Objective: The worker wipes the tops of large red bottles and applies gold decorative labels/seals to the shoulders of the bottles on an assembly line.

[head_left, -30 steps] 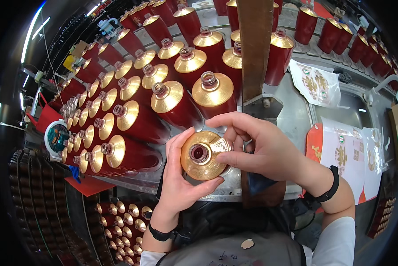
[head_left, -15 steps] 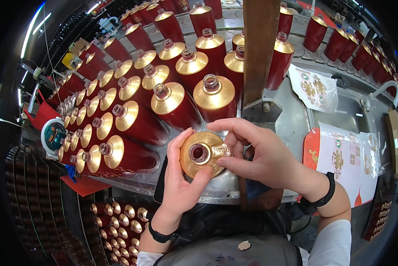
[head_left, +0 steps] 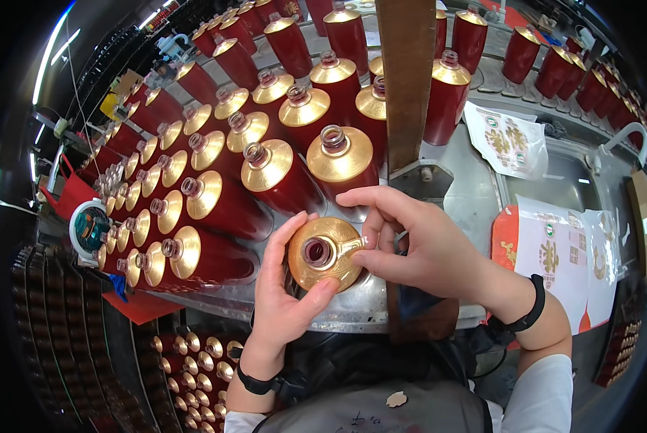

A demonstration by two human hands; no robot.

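My left hand [head_left: 280, 307] is closed round the gold shoulder of a glass bottle [head_left: 305, 274], thumb at the near side and fingers at the far left. The bottle's uncapped neck faces up toward me; its body is hidden beneath. At the shoulder's right side my right hand [head_left: 428, 252] pinches a small, thin, glossy film [head_left: 365, 242] between thumb and fingertips. Its index finger stretches out above the bottle. The film lies against or very near the gold surface; which one I cannot tell. Just beyond stands another red bottle with a gold shoulder [head_left: 356, 155].
Rows of red bottles [head_left: 230, 206] crowd the metal table on the left. A brown post [head_left: 404, 94] rises past the right hand. Printed sheets [head_left: 554, 252] lie at right beside a sink [head_left: 561, 193] with a white tap [head_left: 626, 133]. More bottles [head_left: 201, 375] stand below the table edge.
The held bottle has tilted slightly and shifted a little left. The gold-patterned piece at the right fingertips now shows as a glossy patch. The view has shifted slightly too.
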